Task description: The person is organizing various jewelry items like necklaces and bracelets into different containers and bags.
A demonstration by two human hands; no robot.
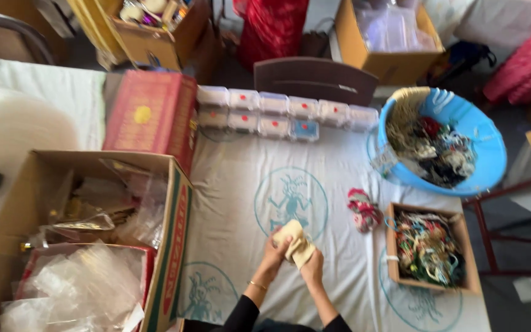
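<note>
- Both hands clasp a small cream cloth pouch (294, 241); left hand (274, 255) grips its left side with fingers closed, right hand (312, 268) pinches its lower right edge
- pouch is held just above the white printed tablecloth (339, 178), near the front edge
- small red bundle (364, 210) lies to the right; beyond it a brown tray (468, 258) of tangled jewellery
- blue basin (487, 141) sits farther back right; open cardboard box (176, 209) of plastic bags stands left

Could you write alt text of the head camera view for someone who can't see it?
Seen from above, a person's left hand and right hand hold a small cream cloth pouch over a white printed tablecloth. Around them are cardboard boxes, a blue basin of tangled jewellery and a row of clear plastic containers.
</note>
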